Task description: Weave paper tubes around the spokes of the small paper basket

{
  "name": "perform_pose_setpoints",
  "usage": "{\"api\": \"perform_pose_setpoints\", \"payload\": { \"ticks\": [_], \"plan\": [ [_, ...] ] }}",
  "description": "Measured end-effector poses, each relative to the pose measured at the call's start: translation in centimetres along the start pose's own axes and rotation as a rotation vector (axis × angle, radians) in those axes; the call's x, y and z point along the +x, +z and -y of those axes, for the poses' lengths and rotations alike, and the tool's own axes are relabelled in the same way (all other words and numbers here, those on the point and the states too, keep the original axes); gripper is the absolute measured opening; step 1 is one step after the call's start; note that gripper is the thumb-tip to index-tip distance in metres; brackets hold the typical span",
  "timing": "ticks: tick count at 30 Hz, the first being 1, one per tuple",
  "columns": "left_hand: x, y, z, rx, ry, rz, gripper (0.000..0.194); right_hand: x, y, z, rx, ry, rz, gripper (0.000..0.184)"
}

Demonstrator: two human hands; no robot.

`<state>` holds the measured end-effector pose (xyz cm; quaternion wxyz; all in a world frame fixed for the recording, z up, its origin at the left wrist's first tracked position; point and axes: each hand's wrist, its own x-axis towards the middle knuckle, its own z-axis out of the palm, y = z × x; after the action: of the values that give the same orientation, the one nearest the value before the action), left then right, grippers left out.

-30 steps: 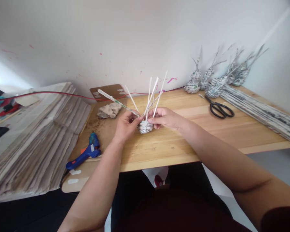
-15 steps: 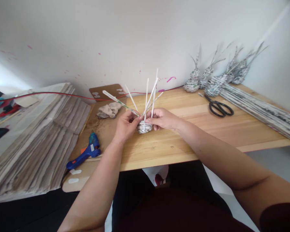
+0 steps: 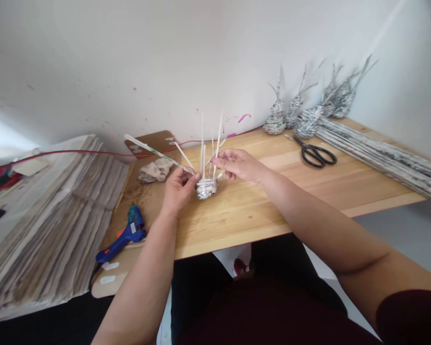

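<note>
A small round basket (image 3: pixel 206 189) woven from rolled newspaper stands on the wooden table, with several thin white paper sticks rising from its rim. My left hand (image 3: pixel 178 192) is closed on the basket's left side, thumb on the rim. A longer paper stick (image 3: pixel 149 147) slants up and left from beside that hand. Above the rim on the right, my right hand (image 3: pixel 240 166) has thumb and fingers pinched around a paper stick (image 3: pixel 219 132); its fingers partly hide where the stick meets the weave.
Left lie a blue glue gun (image 3: pixel 126 234), a crumpled cloth (image 3: pixel 155 170) and a tall stack of newspaper (image 3: pixel 61 215). Black scissors (image 3: pixel 318 155), long paper rolls (image 3: pixel 373 153) and several gourd-shaped woven pieces (image 3: pixel 275 122) are on the right. A red cable (image 3: pixel 118 154) runs along the wall.
My right hand has lifted from the basket's rim up to the sticks, which now stand in different positions. My left hand stays at the basket's left side. The view has shifted slightly.
</note>
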<state>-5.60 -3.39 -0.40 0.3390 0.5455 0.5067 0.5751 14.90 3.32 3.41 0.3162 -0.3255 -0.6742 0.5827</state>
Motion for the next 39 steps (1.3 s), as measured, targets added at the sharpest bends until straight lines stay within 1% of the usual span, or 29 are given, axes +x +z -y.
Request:
{"api": "perform_pose_setpoints", "payload": {
  "ticks": [2,5,6,8,11,15,20,23,26,29,31,33,37,39],
  "plan": [
    [0.0,-0.1,0.0,0.005,0.006,-0.003,0.027,0.0,-0.1,-0.2,-0.036,0.036,0.065,0.034],
    [-0.1,-0.1,0.1,0.004,0.008,0.005,0.027,-0.1,0.2,-0.7,-0.073,0.13,0.198,0.029],
    [-0.1,-0.1,0.1,0.003,0.009,0.004,0.027,-0.2,0.4,-0.9,-0.076,0.161,0.228,0.029],
    [0.0,-0.1,0.1,0.005,0.012,-0.006,0.028,-0.2,0.9,-1.2,-0.057,0.209,0.242,0.03],
    [0.0,-0.1,0.1,0.009,0.035,-0.039,0.028,-0.1,1.7,-1.4,-0.001,0.214,0.187,0.033],
    [0.0,0.1,0.0,0.016,0.084,-0.085,0.025,0.1,1.9,-1.4,-0.012,0.146,0.131,0.034],
    [-0.1,0.3,0.0,-0.014,0.044,-0.029,0.022,0.4,1.5,-2.0,-0.134,0.08,0.114,0.022],
    [-0.1,0.3,0.1,-0.024,-0.005,-0.006,0.026,0.5,1.4,-2.5,-0.217,0.025,0.113,0.02],
    [0.0,0.2,0.0,-0.043,-0.053,0.005,0.03,0.5,1.4,-2.6,-0.222,-0.004,0.118,0.026],
    [0.1,0.1,0.0,-0.083,-0.089,0.011,0.032,0.4,1.2,-2.2,-0.125,0.031,0.162,0.036],
    [0.2,0.0,0.1,-0.117,-0.116,0.008,0.034,0.4,1.0,-1.8,-0.053,0.035,0.166,0.042],
    [0.3,-0.2,0.3,-0.143,-0.139,-0.004,0.036,0.4,0.9,-1.4,0.013,0.009,0.121,0.043],
    [0.6,-0.7,0.7,-0.219,-0.18,-0.02,0.04,0.4,0.5,-0.7,0.143,-0.043,-0.055,0.042],
    [0.6,-0.8,0.6,-0.28,-0.205,-0.023,0.043,0.3,0.3,-0.4,0.172,-0.059,-0.107,0.041]
  ]
}}
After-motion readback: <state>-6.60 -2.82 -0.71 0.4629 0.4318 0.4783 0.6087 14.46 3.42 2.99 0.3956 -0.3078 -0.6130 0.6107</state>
